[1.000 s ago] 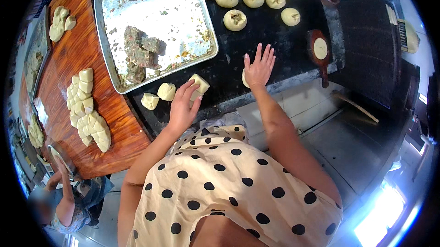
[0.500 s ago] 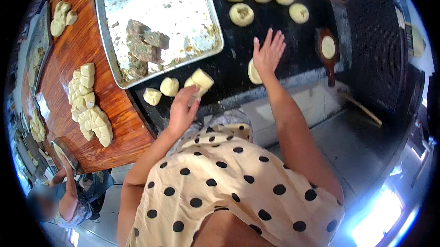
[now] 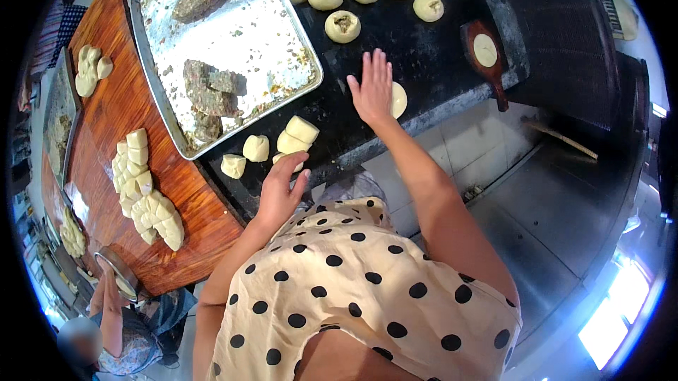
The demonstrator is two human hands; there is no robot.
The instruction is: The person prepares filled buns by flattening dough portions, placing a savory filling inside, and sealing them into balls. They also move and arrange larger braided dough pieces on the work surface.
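Note:
My right hand (image 3: 373,93) lies flat on the black worktop with its fingers stretched out. A pale, flattened dough disc (image 3: 399,100) shows at its right edge, partly covered by the palm. My left hand (image 3: 280,189) rests at the worktop's near edge, fingers loosely bent and thumb apart. Its fingertips touch a small dough piece (image 3: 291,159), partly hidden beneath them. Just beyond sit two cut dough pieces, one being a thick chunk (image 3: 302,129). Farther left are another dough lump (image 3: 256,148) and a smaller lump (image 3: 233,165).
A metal tray (image 3: 319,74) holds clumps of brownish filling (image 3: 210,88). Several round filled buns (image 3: 342,26) sit at the back. A wooden paddle (image 3: 500,91) with a pale round piece lies right. Cut dough (image 3: 152,204) covers part of the wooden table (image 3: 205,229); another person works lower left.
My right hand has shifted left over the dough disc, which now shows on its right side. My left hand's fingers have drawn back from the thick chunk onto the nearer piece. The view has shifted slightly.

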